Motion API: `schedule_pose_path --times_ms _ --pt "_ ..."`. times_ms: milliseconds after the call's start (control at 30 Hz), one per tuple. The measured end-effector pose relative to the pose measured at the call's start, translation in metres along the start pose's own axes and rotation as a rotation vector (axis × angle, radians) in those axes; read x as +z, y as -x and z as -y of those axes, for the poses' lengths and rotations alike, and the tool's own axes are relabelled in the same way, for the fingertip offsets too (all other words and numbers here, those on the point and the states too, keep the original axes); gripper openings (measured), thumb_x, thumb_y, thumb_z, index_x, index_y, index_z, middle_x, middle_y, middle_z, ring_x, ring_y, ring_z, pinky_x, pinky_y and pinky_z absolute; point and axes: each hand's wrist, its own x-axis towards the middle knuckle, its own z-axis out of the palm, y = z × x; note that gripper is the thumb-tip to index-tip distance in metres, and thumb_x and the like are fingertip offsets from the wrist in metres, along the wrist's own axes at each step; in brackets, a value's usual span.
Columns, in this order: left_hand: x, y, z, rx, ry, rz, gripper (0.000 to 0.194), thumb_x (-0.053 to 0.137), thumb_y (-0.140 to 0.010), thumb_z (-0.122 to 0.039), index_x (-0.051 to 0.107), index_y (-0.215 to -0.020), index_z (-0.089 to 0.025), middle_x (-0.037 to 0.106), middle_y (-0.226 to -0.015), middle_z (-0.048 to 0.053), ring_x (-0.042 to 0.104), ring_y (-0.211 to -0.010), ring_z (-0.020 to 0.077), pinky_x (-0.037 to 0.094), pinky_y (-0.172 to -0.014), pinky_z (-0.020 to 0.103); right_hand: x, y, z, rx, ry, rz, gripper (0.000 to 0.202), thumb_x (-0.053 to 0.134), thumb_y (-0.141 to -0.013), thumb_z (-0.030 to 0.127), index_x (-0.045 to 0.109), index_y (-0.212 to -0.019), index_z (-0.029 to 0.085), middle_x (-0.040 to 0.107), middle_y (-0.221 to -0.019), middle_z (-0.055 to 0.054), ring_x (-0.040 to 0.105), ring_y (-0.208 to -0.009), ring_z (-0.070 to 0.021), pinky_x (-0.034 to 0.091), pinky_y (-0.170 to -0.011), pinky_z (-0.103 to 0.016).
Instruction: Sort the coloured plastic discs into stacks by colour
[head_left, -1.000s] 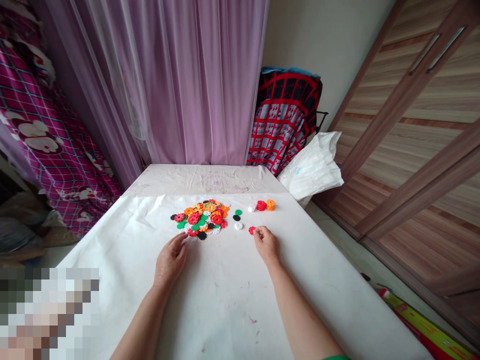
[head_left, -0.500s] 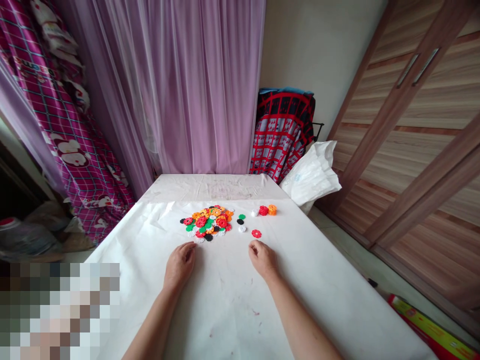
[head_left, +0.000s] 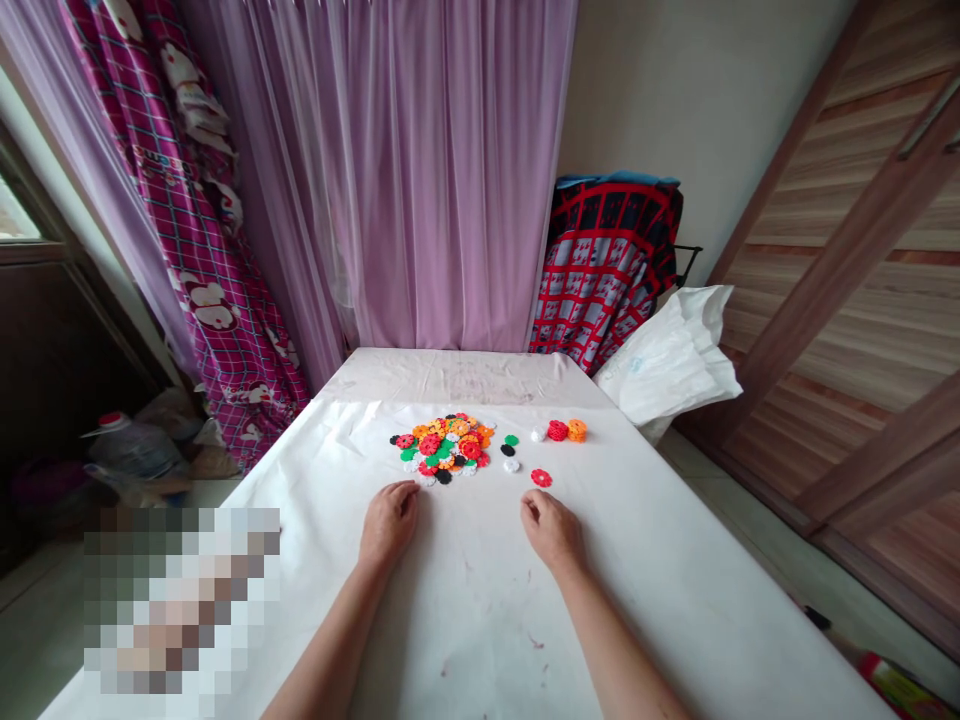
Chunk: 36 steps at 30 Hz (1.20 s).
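A heap of scalloped plastic discs (head_left: 450,447) in red, orange, green, black and white lies on the white-covered table. My left hand (head_left: 390,522) rests loosely curled just in front of the heap, its fingers closed and nothing showing in them. Across a gap, my right hand (head_left: 553,528) is also curled on the table, with nothing visible in its fingers. A red disc (head_left: 541,478) lies flat just beyond its knuckles. Behind that are a white disc (head_left: 511,466), a black disc (head_left: 508,451) and a green disc (head_left: 511,440).
Farther right sit a red stack (head_left: 557,430), an orange stack (head_left: 577,430) and some white discs (head_left: 538,434). A white bag (head_left: 675,350) stands by the table's right edge. Purple curtains (head_left: 457,200) hang behind, and a wooden wardrobe (head_left: 847,300) stands right.
The view has turned left, so the table and everything on it appear farther right. Both hands keep the same curled pose, and the discs lie as before.
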Motion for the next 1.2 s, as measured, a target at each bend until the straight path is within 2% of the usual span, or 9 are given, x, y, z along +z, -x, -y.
schedule_pose_path --times_ms 167,267,433,600,700,800,900,1067,1200 --pt "0.006 -0.015 0.007 -0.065 -0.088 -0.030 0.042 0.047 -0.089 -0.029 0.062 -0.127 -0.020 0.057 -0.142 0.011 0.052 -0.130 0.0253 0.042 -0.109 0.043 0.014 0.000 0.010 -0.053 -0.055 -0.051 0.019 0.047 -0.086 0.021 0.066 -0.084 0.023 0.070 -0.077 -0.001 0.063 -0.069 -0.0156 0.039 -0.061 -0.025" --pt "0.009 -0.035 0.012 -0.139 -0.146 -0.034 0.054 0.043 -0.093 -0.041 0.051 -0.140 -0.015 0.045 -0.151 0.017 0.039 -0.141 0.0306 0.033 -0.114 0.050 0.029 -0.005 0.026 -0.160 -0.144 -0.125 0.025 0.044 -0.088 0.020 0.067 -0.098 0.021 0.072 -0.091 -0.005 0.065 -0.083 -0.0180 0.047 -0.074 -0.027" --pt "0.012 -0.071 0.019 -0.181 -0.208 0.079 0.059 0.035 -0.095 -0.052 0.046 -0.145 -0.021 0.037 -0.157 0.015 0.031 -0.145 0.0326 0.024 -0.117 0.054 0.057 -0.052 0.063 -0.239 -0.196 -0.192 0.037 0.045 -0.092 0.027 0.061 -0.125 0.019 0.065 -0.123 -0.012 0.058 -0.116 -0.0231 0.045 -0.099 -0.037" --pt "0.019 -0.110 0.019 -0.121 -0.243 0.238 0.061 0.031 -0.096 -0.055 0.044 -0.148 -0.026 0.039 -0.157 0.010 0.031 -0.146 0.0309 0.021 -0.117 0.057 0.072 -0.128 0.095 0.012 -0.071 0.058 0.044 0.049 -0.092 0.033 0.057 -0.135 0.023 0.056 -0.136 -0.012 0.051 -0.125 -0.0257 0.041 -0.102 -0.040" --pt "0.024 -0.126 0.012 -0.048 -0.248 0.321 0.057 0.031 -0.096 -0.055 0.045 -0.146 -0.031 0.043 -0.155 0.005 0.032 -0.145 0.0294 0.019 -0.118 0.058 0.076 -0.150 0.106 0.051 0.013 0.242 0.041 0.048 -0.093 0.040 0.060 -0.131 0.028 0.057 -0.137 -0.009 0.051 -0.124 -0.0271 0.037 -0.104 -0.044" --pt "0.026 -0.126 0.006 0.033 -0.242 0.385 0.055 0.034 -0.095 -0.054 0.044 -0.146 -0.035 0.042 -0.156 0.002 0.031 -0.146 0.0282 0.017 -0.118 0.059 0.077 -0.144 0.109 -0.007 0.061 0.291 0.042 0.049 -0.093 0.042 0.059 -0.132 0.030 0.053 -0.144 -0.007 0.046 -0.129 -0.0288 0.032 -0.108 -0.048" --pt "0.028 -0.104 0.005 0.125 -0.240 0.390 0.057 0.034 -0.096 -0.053 0.043 -0.148 -0.032 0.040 -0.157 0.005 0.031 -0.146 0.0300 0.019 -0.117 0.060 0.078 -0.118 0.107 -0.060 0.076 0.240 0.044 0.051 -0.093 0.041 0.057 -0.134 0.028 0.053 -0.144 -0.009 0.044 -0.133 -0.0297 0.030 -0.110 -0.050" --pt "0.034 -0.057 0.008 0.292 -0.163 0.245 0.053 0.039 -0.095 -0.051 0.049 -0.144 -0.031 0.048 -0.151 0.009 0.039 -0.141 0.0308 0.023 -0.116 0.058 0.072 -0.074 0.096 -0.199 -0.036 -0.018 0.039 0.051 -0.093 0.031 0.062 -0.129 0.021 0.061 -0.134 -0.013 0.053 -0.125 -0.0284 0.038 -0.108 -0.050" --pt "0.035 -0.060 0.013 0.297 -0.109 0.204 0.056 0.038 -0.096 -0.048 0.045 -0.147 -0.026 0.041 -0.155 0.012 0.034 -0.144 0.0311 0.027 -0.115 0.056 0.058 -0.054 0.088 -0.232 -0.178 -0.236 0.035 0.045 -0.095 0.024 0.063 -0.124 0.020 0.065 -0.127 -0.011 0.058 -0.119 -0.0225 0.046 -0.103 -0.041"
